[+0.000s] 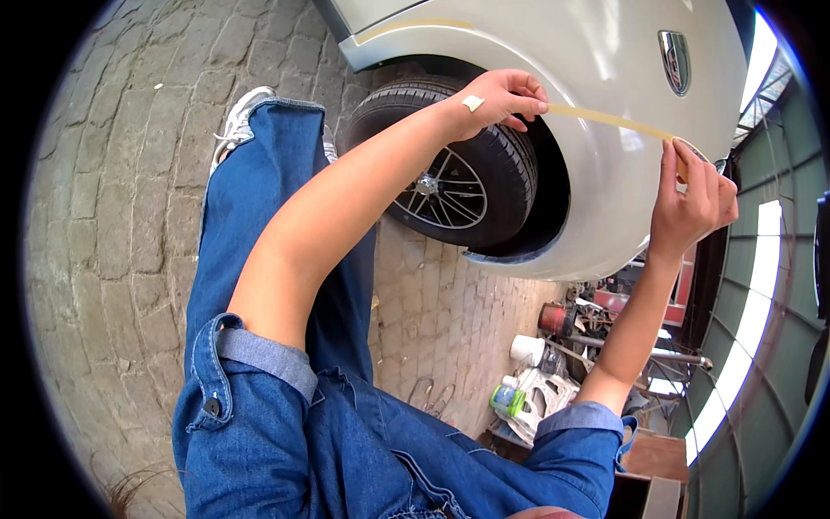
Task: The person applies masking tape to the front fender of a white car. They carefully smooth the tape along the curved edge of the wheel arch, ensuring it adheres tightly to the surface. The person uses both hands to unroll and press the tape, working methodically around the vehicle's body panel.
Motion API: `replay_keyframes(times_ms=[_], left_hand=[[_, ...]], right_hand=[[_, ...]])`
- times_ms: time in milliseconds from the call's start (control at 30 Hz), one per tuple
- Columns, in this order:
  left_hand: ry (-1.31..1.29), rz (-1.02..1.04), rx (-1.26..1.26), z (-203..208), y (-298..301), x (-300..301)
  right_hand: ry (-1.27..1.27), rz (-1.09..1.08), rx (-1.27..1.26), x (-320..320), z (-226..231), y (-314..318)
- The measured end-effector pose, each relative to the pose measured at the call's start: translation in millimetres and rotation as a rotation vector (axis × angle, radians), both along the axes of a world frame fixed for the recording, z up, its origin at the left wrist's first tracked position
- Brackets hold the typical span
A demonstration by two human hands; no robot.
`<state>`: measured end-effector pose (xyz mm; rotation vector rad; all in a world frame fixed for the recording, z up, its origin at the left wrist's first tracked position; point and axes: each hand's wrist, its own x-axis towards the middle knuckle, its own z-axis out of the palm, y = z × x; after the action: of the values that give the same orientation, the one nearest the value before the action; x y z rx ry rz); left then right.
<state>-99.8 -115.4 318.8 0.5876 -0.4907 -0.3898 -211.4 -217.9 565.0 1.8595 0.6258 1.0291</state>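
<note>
A strip of yellowish masking tape (pixel 609 119) is stretched between my hands in front of a silver-white car's fender (pixel 596 52). My left hand (pixel 501 99) pinches the strip's free end, just above the wheel arch. My right hand (pixel 692 203) is closed around the tape roll (pixel 689 160), mostly hidden by my fingers, where the strip ends on that side. Whether the strip touches the paint I cannot tell. A small pale scrap (pixel 473 103) clings to my left wrist. Another tape band (pixel 415 28) lies along the arch edge at the top.
Below my left hand is the car's wheel (pixel 441 186), with a black tyre and spoked rim. A chrome-edged oval trim piece (pixel 674 62) sits on the body. Stone paving (pixel 130 216) spreads to the left. A white bucket (pixel 527 349), bottles and clutter stand beyond my right forearm.
</note>
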Motion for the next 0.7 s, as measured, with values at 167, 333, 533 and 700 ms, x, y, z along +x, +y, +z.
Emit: replay_keyframes(times_ms=[167,333,533,700], left_hand=[[0.076,-0.049,-0.008,-6.5,-1.4,5.3],[0.108,-0.096,-0.061,-10.4,-3.5,7.4],[0.128,-0.086,-0.059,-9.3,-1.7,7.5],[0.132,-0.026,-0.048,-8.8,-1.2,6.3]], right_hand=[[0.027,0.016,0.033,1.2,1.0,-0.2],[0.026,0.025,0.027,1.8,3.0,-0.2],[0.032,0.026,0.033,2.1,2.2,1.6],[0.032,0.011,0.004,1.1,1.4,5.4]])
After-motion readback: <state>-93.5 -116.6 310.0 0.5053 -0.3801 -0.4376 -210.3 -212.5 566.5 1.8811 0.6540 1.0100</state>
